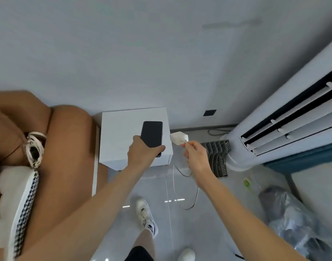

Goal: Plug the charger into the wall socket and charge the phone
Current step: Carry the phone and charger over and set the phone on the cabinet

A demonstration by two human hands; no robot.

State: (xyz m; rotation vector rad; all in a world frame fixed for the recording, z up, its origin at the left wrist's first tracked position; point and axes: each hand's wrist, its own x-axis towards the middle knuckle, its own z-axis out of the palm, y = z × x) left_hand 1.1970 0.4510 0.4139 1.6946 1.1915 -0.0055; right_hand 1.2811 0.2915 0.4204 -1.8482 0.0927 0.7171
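My left hand (142, 151) grips the lower end of a black phone (151, 133), screen up, over the top of a small white cabinet (121, 136). My right hand (194, 153) pinches a white charger block (178, 138) at its cable end, holding it in the air just right of the cabinet. The charger's white cable (173, 178) hangs down from my right hand toward the floor. A dark wall socket (210, 112) sits low on the grey wall, up and to the right of the charger.
A brown sofa (63, 157) with a white bag (16, 194) fills the left. A standing air conditioner (285, 129) leans in at right, a dark slotted rack (218, 159) at its base. Plastic-wrapped bundles (293, 213) lie on the floor at lower right. My white shoes (145, 213) stand on glossy tiles.
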